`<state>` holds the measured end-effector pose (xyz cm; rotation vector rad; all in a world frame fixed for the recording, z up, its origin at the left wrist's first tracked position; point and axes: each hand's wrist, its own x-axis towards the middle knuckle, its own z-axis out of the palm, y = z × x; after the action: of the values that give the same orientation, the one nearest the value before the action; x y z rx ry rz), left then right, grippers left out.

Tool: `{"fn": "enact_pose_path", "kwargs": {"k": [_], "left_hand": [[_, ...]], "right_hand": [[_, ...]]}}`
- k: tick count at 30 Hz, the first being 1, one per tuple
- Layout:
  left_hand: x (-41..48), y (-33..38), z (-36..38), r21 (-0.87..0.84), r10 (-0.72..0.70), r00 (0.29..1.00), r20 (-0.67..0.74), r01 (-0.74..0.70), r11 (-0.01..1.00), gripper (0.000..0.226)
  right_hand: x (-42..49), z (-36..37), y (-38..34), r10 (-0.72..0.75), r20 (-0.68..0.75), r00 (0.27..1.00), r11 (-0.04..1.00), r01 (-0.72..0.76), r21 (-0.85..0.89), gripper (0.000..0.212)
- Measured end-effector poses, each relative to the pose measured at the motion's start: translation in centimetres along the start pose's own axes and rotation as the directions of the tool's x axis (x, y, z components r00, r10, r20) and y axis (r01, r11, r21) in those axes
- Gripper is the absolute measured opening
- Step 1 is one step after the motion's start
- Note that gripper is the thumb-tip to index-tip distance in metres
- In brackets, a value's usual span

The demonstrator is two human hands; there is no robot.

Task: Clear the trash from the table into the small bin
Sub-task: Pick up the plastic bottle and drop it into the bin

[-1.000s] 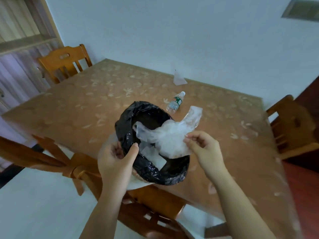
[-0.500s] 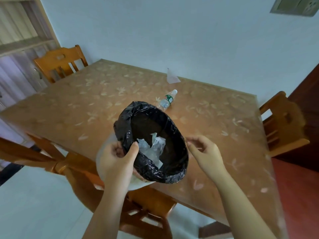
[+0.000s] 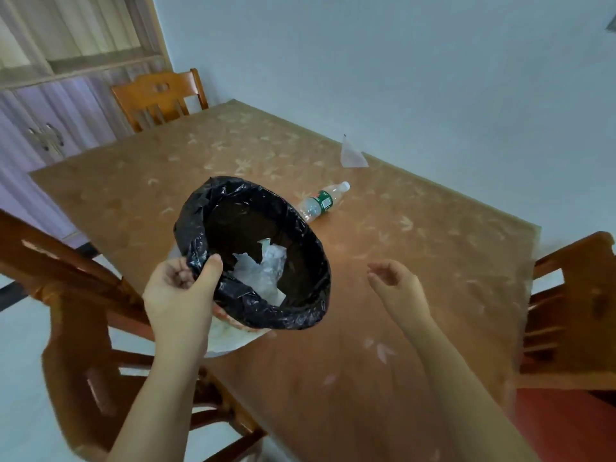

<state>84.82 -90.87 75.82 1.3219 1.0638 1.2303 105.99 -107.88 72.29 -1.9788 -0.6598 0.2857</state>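
Note:
My left hand (image 3: 181, 291) grips the near rim of a small white bin (image 3: 233, 338) lined with a black bag (image 3: 200, 228), held tilted over the table's near edge. A crumpled clear plastic bag (image 3: 263, 271) lies inside it. My right hand (image 3: 396, 285) hovers to the right of the bin over the table, fingers loosely curled and apart, holding nothing. A clear plastic bottle (image 3: 321, 203) with a green label lies on its side just beyond the bin. A small white scrap (image 3: 351, 155) stands at the table's far edge by the wall.
The brown table (image 3: 416, 261) has a leaf-patterned cover. Wooden chairs stand at the far left (image 3: 160, 98), at the near left (image 3: 76, 295) under the bin, and at the right (image 3: 573, 305). A cabinet (image 3: 50, 121) lines the left wall.
My right hand let the clear plastic bag drop into the bin, then drew away to the right, empty. The view swung so the table sits more to the right.

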Motion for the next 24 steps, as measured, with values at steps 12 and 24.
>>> {"fn": "enact_pose_path", "kwargs": {"k": [12, 24], "left_hand": [[9.8, -0.7, 5.8, 0.149, 0.072, 0.99, -0.122, -0.054, 0.987, 0.027], [18.3, -4.0, 11.9, 0.143, 0.131, 0.977, -0.17, -0.107, 0.984, 0.026]], "right_hand": [[16.4, 8.2, 1.2, 0.018, 0.156, 0.988, 1.0, -0.015, -0.022, 0.012], [28.6, 19.3, 5.6, 0.381, -0.101, 0.919, 0.925, -0.378, 0.051, 0.072]]}}
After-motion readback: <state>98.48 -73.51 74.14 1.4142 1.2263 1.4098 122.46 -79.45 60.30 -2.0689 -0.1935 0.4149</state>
